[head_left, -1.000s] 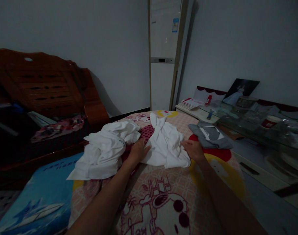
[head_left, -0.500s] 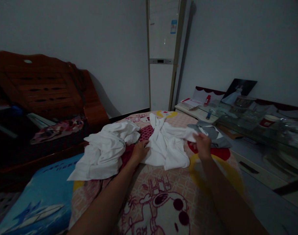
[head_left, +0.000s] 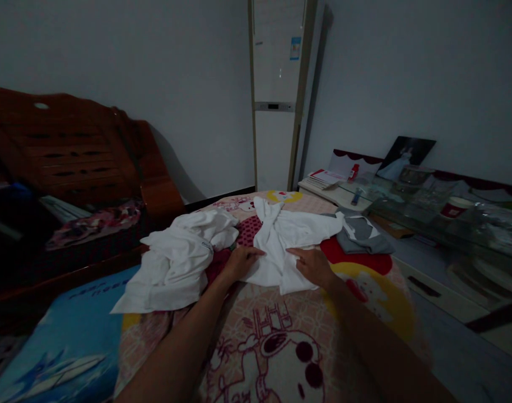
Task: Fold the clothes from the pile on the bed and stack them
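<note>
A white shirt (head_left: 277, 266) lies partly twisted on the patterned cover, one sleeve stretched out to the right. My left hand (head_left: 242, 262) rests against its left side, index finger extended onto the cloth. From the right, my right hand (head_left: 313, 265) touches the shirt's middle, index finger stretched out and the others partly bent. Both hands are apart from each other, with shirt fabric between them. Left of my left hand sits a heap of crumpled white clothing (head_left: 176, 263). A folded grey garment with white trim (head_left: 363, 234) lies beyond the sleeve's end.
The bed-like surface has a pink cartoon cover (head_left: 247, 313) and a blue printed cloth (head_left: 71, 330) at left. A wooden bench (head_left: 71, 157) stands at left, a tall white air conditioner (head_left: 275, 145) behind. On the right, a glass-topped cabinet (head_left: 432, 221) holds a paper cup (head_left: 454, 208).
My right hand has let go of the shirt's right sleeve and moved left to the shirt's middle. The sleeve now lies flat, reaching the grey garment. My left hand has shifted little.
</note>
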Motion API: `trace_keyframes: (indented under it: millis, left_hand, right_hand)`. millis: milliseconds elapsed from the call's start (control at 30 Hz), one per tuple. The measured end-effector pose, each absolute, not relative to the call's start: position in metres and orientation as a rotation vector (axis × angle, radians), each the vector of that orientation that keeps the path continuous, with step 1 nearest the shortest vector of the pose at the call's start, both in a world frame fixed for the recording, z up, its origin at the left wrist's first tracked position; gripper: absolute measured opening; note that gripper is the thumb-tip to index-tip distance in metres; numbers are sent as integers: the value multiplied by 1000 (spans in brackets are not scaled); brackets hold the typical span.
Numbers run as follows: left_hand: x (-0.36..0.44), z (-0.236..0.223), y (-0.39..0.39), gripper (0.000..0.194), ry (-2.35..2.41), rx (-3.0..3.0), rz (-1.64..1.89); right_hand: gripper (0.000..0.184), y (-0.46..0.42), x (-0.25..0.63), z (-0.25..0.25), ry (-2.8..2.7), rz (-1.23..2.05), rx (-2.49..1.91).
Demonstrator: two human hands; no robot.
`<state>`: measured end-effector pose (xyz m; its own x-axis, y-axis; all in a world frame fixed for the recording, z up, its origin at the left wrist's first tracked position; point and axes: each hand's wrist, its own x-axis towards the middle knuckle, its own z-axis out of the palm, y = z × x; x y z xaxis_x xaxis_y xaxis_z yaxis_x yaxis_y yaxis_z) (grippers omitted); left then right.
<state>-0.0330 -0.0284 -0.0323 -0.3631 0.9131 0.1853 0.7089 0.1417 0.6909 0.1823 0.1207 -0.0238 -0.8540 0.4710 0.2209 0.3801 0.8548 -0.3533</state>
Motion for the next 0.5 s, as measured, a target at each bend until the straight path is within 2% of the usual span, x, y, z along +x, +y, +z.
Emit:
trace_keyframes:
  millis: [133, 233, 367, 433, 500]
  left_hand:
    - [-30, -30, -29, 33, 2134, 1504, 1252]
    - [-32, -24, -31, 34, 2160, 1401, 1428]
    - [-35, -3, -41, 35, 2171, 1258, 1688]
    - [-35, 11, -50, 36, 2123, 1172, 1750]
    - [-35, 23, -59, 37, 2051, 1140, 1724]
  right_hand:
    - [38, 102, 178, -23, -2941, 240, -496]
    - [26, 114, 181, -23, -2739, 420, -655]
    - [15, 158, 208, -3, -1797, 859, -849]
    - [17, 181, 229, 11, -1279, 989, -773]
    - [16, 200, 250, 19, -999, 1084, -648]
